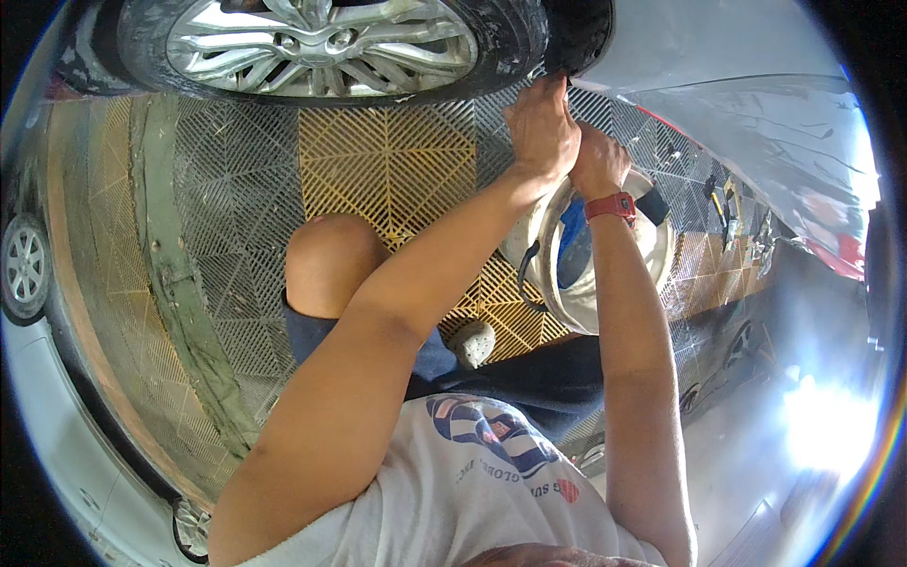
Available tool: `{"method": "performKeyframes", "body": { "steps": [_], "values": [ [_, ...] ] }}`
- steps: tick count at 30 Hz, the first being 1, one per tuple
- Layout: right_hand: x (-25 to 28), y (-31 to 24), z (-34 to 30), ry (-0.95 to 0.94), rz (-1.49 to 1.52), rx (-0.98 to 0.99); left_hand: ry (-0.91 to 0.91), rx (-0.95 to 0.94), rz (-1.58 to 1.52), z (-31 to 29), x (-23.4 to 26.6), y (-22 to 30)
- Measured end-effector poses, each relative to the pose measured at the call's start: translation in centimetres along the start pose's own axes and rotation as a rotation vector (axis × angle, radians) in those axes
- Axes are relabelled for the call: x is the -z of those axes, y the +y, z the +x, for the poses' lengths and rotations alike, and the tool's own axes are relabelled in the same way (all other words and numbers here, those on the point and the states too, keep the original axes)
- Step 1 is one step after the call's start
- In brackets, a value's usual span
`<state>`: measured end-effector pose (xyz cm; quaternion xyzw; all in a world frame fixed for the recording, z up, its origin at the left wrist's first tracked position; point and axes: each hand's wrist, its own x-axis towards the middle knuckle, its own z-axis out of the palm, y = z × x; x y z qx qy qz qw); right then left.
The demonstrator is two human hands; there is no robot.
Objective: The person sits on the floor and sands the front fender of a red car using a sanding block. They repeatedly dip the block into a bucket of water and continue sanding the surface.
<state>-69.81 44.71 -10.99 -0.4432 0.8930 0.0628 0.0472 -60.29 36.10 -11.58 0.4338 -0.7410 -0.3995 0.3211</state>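
Note:
Both my arms reach forward to the lower edge of a grey car body panel [718, 47], just behind a wheel. My left hand [542, 128] is up against the panel's edge, its fingers drawn together. Whatever they pinch is hidden. Right beside it, my right hand [600, 159] is curled closed, with a red watch [610, 206] on its wrist. I cannot make out anything inside its grip. A black tire [515, 52] with a silver spoked rim [321, 47] stands to the left of my hands. Below my right hand is a pale round bucket [556, 300] with a blue item [573, 248] inside.
Grey and yellow slatted floor tiles [387, 156] lie under me. Several hand tools [726, 210] are scattered on the floor at the right. My bent knee [331, 260] is left of the bucket. Another car [66, 425] stands at the far left. A bright light [831, 425] glares at right.

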Motion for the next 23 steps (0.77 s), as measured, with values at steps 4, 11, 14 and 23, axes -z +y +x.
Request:
{"method": "performKeyframes", "body": {
  "steps": [4, 11, 14, 23],
  "values": [
    [0.7, -0.3, 0.3, -0.065, 0.025, -0.013, 0.065, -0.074, 0.0, -0.2, 0.7, 0.7],
    [0.9, -0.5, 0.0, -0.047, -0.003, -0.001, 0.141, -0.093, 0.01, -0.3, 0.3, 0.6],
    [0.9, -0.7, 0.1, -0.057, 0.017, -0.045, 0.098, -0.058, 0.015, 0.1, -0.1, -0.5],
    [1.0, -0.7, 0.3, -0.11, 0.072, -0.18, -0.045, 0.764, -0.415, -0.6, -0.5, -2.6]
  ]
}}
